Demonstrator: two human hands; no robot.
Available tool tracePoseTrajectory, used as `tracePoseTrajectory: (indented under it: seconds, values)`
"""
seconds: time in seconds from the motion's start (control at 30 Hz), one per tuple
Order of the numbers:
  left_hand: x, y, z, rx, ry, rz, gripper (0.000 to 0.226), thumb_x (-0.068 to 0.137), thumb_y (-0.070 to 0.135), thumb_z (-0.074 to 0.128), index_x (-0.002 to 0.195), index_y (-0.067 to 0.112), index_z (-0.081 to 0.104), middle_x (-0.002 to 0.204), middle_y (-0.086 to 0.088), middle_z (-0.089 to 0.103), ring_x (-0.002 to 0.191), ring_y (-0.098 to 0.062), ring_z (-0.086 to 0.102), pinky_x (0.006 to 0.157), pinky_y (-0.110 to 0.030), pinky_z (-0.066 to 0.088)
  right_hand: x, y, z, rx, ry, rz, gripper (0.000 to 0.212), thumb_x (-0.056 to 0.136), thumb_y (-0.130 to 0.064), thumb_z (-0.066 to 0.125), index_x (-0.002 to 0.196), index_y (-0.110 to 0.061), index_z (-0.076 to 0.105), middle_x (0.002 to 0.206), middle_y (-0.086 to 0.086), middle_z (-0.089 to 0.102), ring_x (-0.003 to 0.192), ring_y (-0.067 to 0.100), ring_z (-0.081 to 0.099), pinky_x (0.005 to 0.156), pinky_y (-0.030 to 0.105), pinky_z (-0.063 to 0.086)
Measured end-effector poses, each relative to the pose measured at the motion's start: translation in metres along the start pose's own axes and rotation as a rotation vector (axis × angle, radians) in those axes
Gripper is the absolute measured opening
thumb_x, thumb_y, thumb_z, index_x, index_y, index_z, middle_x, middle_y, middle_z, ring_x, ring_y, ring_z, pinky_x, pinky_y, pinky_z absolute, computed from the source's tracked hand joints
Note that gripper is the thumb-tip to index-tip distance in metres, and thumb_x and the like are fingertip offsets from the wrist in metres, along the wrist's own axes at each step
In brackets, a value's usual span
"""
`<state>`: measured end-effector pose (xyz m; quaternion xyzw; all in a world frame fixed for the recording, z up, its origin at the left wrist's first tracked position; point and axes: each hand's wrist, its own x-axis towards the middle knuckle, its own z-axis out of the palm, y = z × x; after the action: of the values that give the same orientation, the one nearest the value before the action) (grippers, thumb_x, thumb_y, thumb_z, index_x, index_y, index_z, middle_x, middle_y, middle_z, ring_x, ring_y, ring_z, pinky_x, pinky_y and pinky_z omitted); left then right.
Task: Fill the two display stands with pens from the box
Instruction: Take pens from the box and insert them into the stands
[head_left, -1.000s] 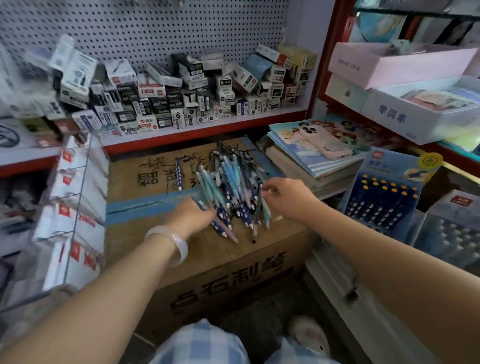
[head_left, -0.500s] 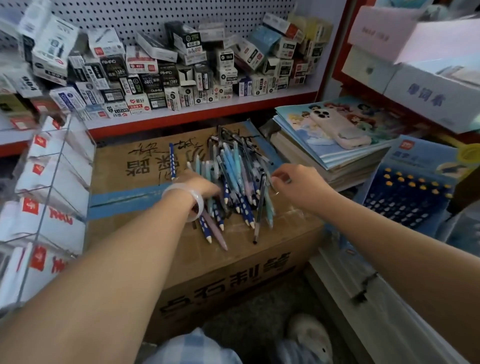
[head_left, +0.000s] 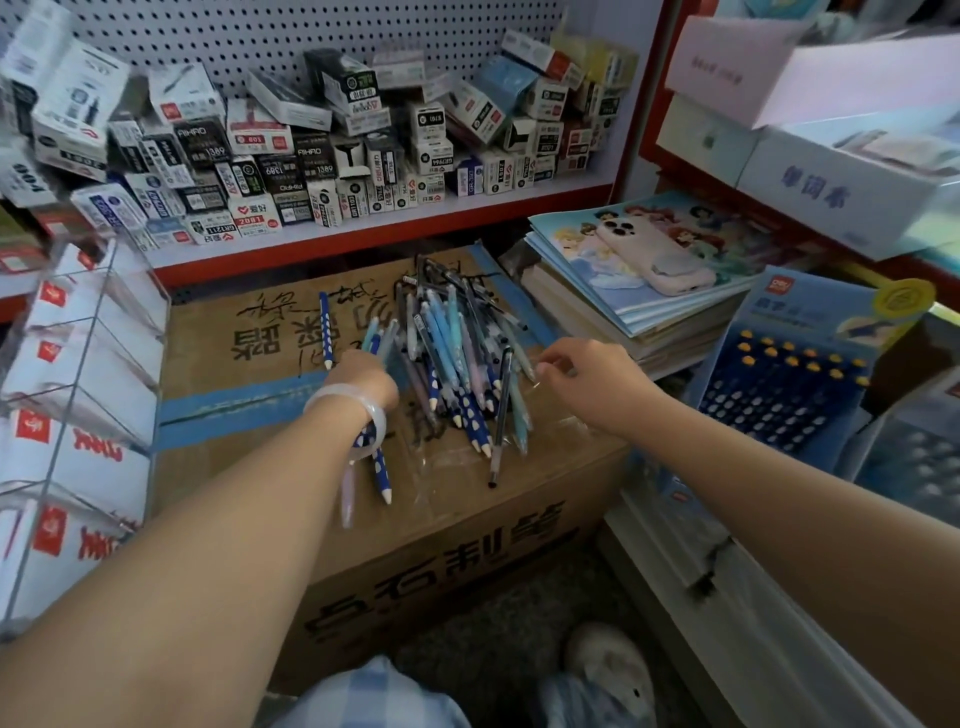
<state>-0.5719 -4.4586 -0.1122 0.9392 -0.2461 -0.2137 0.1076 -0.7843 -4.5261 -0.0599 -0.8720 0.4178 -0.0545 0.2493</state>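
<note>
Most pens (head_left: 457, 364) lie heaped on the cardboard box (head_left: 249, 343) at twelve o'clock, the left hand (head_left: 363, 376) gripping several, the right hand (head_left: 587, 384) pinching one, while the blue display stand (head_left: 789, 379) at three o'clock looks partly filled.

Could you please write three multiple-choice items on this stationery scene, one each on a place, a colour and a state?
1. Where does the pile of pens lie?
A. On the cardboard box
B. On the stack of books
C. Inside the clear stand

2. What colour is the tape across the cardboard box?
A. Red
B. Blue
C. Yellow

3. How does the phone lie?
A. Standing upright
B. Flat, with its cameras upward
C. Held in a hand

Answers:
1 A: the pens are spread over the box's top.
2 B: the strip beside the left hand is blue.
3 B: it rests on the stack of books, lenses showing.
</note>
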Motion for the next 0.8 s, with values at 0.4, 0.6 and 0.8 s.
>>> tracePoseTrajectory:
  seconds: [0.4,0.6,0.8]
  values:
    - [-0.025,-0.028,-0.038,-0.521,-0.026,0.171,0.020,0.089,0.010,0.051,0.105,-0.001,0.047,0.074,-0.011,0.050,0.060,-0.022,0.051,0.054,-0.032,0.046,-0.024,-0.007,-0.012,0.050,-0.051,0.002,0.033,0.100,-0.030,0.040,0.125,-0.013,0.055,0.120,0.004,0.061,0.086,0.020,0.061,0.068,0.025,0.050]
    - [-0.083,0.016,-0.049,-0.501,-0.082,0.422,0.030,0.089,0.015,0.053,0.117,0.005,0.047,0.086,-0.010,0.052,0.075,-0.021,0.050,0.066,-0.039,0.047,-0.045,-0.042,-0.012,0.565,-0.228,0.039,0.030,0.098,-0.030,0.048,0.113,-0.010,0.063,0.105,0.005,0.068,0.095,0.015,0.064,0.077,0.022,0.053]
    - [-0.132,0.048,-0.042,-0.573,-0.075,0.535,0.036,0.083,0.012,0.055,0.119,0.008,0.049,0.092,-0.010,0.057,0.077,-0.022,0.053,0.070,-0.036,0.045,-0.071,-0.043,-0.023,0.888,-0.172,0.143,0.022,0.092,-0.020,0.060,0.099,0.001,0.065,0.077,0.007,0.058,0.063,0.011,0.051,0.057,0.018,0.046]
